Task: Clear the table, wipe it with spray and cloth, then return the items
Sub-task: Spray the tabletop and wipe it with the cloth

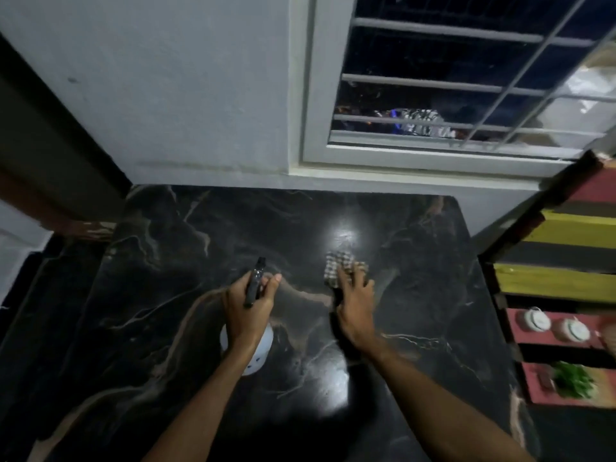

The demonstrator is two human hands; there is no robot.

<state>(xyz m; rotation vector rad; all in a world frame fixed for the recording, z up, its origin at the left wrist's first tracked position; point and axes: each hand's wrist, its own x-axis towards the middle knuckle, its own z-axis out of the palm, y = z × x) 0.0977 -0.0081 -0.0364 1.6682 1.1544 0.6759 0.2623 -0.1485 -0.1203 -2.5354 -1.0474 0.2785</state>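
Spraying and wiping the dark marble table (166, 261).

The left hand (248, 308) curls round the neck of the spray bottle (255, 281) near centre. At 2 o'clock from it, the right hand (355, 305) presses spread, straight fingers on the checked cloth (340, 265). The nozzle points to 12 o'clock, so mist could hit the wall, and a slick top could let the cloth skid. The wrist hides most of the bottle's white body and possibly the trigger finger. Glare masks wet patches, and the shelf (560, 255) at 3 o'clock is blurred.
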